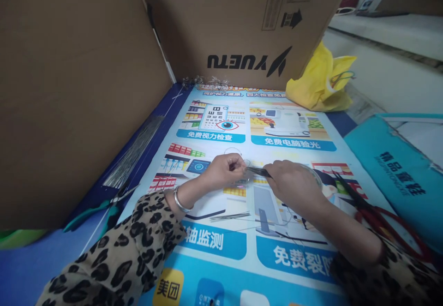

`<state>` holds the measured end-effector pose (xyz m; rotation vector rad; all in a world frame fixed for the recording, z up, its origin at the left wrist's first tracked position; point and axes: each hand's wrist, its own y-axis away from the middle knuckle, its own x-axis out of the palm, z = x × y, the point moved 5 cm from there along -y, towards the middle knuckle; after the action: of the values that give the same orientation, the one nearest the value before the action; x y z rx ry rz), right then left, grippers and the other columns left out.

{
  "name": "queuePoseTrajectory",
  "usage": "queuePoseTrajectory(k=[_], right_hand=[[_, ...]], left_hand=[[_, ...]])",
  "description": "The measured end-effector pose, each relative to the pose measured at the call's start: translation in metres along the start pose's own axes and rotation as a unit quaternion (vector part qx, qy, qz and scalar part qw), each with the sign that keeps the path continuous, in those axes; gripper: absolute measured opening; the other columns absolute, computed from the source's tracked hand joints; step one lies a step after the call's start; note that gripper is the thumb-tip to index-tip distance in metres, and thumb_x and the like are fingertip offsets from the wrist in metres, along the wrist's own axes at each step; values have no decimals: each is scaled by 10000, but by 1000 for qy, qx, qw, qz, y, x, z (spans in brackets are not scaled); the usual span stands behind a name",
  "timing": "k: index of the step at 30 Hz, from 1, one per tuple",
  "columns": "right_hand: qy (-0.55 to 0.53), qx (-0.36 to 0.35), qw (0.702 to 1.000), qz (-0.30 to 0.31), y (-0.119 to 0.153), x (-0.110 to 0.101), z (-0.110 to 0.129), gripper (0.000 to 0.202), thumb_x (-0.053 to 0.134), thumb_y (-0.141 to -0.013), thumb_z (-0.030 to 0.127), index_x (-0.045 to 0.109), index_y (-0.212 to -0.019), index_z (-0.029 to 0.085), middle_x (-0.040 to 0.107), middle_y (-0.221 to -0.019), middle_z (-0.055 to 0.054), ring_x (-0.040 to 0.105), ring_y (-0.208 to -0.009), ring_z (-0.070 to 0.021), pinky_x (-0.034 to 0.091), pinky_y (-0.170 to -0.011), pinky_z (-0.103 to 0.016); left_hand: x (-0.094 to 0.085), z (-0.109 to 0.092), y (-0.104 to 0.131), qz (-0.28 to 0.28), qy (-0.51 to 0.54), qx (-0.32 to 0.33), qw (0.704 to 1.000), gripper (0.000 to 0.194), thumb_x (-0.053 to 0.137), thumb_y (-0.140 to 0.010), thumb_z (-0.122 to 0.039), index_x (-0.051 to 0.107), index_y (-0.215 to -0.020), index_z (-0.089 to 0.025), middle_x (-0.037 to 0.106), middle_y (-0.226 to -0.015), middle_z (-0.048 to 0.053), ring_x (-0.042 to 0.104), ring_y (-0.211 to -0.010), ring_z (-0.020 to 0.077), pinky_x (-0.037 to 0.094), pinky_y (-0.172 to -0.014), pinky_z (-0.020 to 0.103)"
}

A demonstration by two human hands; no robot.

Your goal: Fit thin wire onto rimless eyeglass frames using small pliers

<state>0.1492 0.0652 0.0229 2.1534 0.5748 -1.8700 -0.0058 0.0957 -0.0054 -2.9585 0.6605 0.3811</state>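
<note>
My left hand (228, 170) has its thumb and fingertips pinched on a thin wire (248, 164), part of which curls up in a small loop. Closed around a pair of slim-jawed pliers (258, 171), my right hand (294, 183) keeps most of the tool hidden. The dark jaw tips point left and meet the wire at my left fingertips. Below the hands, several short straight wires (230, 216) lie on the printed poster (238, 260). A clear round object (315, 177) shows partly behind my right hand.
Cardboard panels (221, 24) stand at the back and left. A bundle of wires (134, 151) and green-handled pliers (107, 207) lie left. Red-handled scissors (387, 225), a teal box (398, 172) and a yellow bag (314, 87) are right. Small wire pieces (211, 82) sit at the back.
</note>
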Motion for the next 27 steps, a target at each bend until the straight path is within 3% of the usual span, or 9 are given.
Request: queuePoseTrajectory(k=[12, 27], right_hand=[[-40, 34, 997, 48, -1, 3, -1, 209, 407, -857, 209, 614, -869, 180, 632, -800, -62, 572, -769, -202, 305, -602, -292], [-46, 43, 996, 66, 0, 6, -1, 208, 408, -847, 207, 613, -879, 189, 653, -818, -58, 583, -749, -192, 288, -561, -281]], left_hand=[[0, -5, 3, -51, -64, 9, 997, 20, 523, -662, -164, 511, -662, -148, 433, -571, -52, 350, -540, 60, 288, -516, 179], [2, -2, 3, -39, -62, 2, 997, 30, 510, -673, -177, 521, -673, -148, 449, -573, -49, 365, -535, 59, 296, -510, 176]])
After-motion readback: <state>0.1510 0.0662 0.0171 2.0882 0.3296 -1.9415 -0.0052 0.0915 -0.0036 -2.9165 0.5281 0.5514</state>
